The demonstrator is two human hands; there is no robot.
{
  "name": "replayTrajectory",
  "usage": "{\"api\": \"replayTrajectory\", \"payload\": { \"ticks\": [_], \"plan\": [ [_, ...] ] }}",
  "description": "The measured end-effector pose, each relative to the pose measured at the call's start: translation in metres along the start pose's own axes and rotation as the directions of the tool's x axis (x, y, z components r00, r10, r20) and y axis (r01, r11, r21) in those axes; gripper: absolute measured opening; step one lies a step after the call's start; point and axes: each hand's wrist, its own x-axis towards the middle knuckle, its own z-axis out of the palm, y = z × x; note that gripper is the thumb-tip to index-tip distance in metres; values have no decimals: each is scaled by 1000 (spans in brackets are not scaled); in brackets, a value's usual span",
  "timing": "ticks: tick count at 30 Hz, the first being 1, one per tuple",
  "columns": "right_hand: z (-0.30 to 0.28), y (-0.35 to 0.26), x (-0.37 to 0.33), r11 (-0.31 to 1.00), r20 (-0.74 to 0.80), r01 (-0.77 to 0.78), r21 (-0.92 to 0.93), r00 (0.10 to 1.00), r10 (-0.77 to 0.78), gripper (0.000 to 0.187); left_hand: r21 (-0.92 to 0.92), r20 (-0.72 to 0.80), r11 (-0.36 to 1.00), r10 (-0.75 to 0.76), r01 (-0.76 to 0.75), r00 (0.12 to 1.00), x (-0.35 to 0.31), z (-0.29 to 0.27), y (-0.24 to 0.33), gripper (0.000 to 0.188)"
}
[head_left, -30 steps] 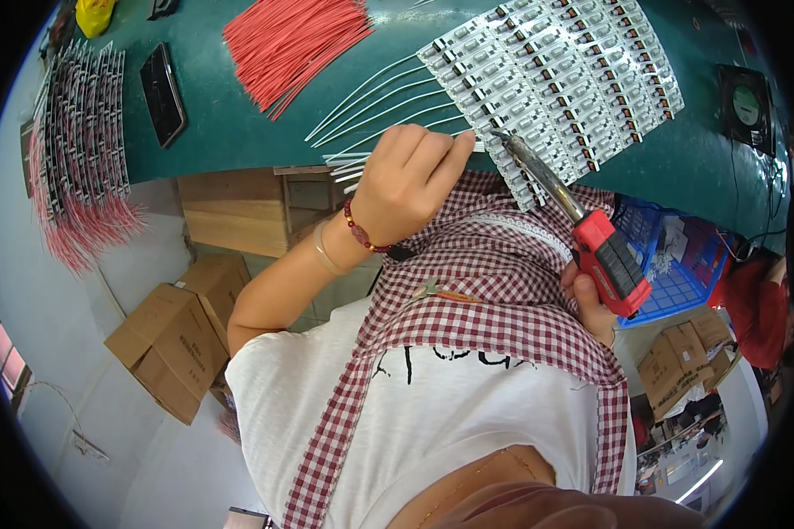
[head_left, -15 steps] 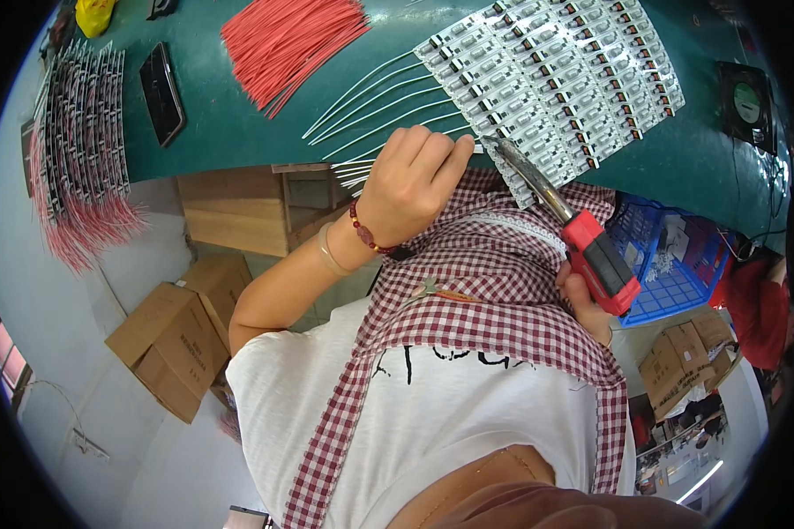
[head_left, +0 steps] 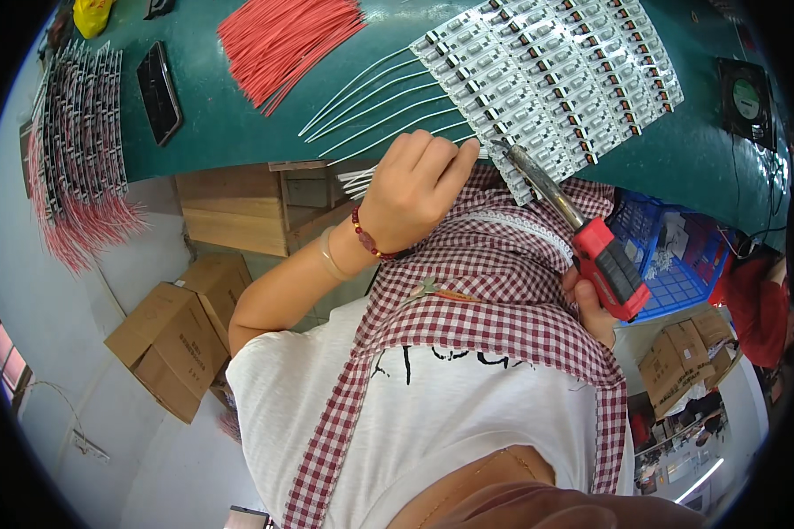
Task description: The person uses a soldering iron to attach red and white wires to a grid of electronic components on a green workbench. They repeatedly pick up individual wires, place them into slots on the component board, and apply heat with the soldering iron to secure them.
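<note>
My left hand (head_left: 415,189) is closed over a bundle of thin white wires (head_left: 355,183), whose ends stick out on its left. Its thumb and forefinger meet at the lower left edge of a panel of small circuit boards (head_left: 547,79). Several white wires (head_left: 388,119) run leftward from that panel edge. In my right hand (head_left: 588,309), partly hidden, is a red-and-black soldering iron (head_left: 610,269). The iron's tip lies close to my left fingertips, over the near boards; whether it touches them I cannot tell.
On the green table (head_left: 212,106) lie a heap of red wires (head_left: 291,44), a phone (head_left: 159,93) and a stack of wired boards (head_left: 75,132) at the left edge. A black device (head_left: 747,101) sits far right. Below it is a blue basket (head_left: 679,286). Cardboard boxes (head_left: 172,344) stand on the floor.
The soldering iron has shifted slightly right and down, its tip a little away from the earlier spot. My left hand has moved slightly, still at the panel edge.
</note>
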Motion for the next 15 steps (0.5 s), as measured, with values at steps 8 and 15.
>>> {"api": "replayTrajectory", "payload": {
  "ticks": [8,15],
  "plan": [
    [1,17,-6,984,1,-10,-177,1000,10,19,10,-3,1000,-16,17,1000,-2,4,2,39],
    [1,10,-8,997,-13,-42,-60,999,42,22,17,-8,1000,-23,23,1000,-3,4,2,37]
  ]
}}
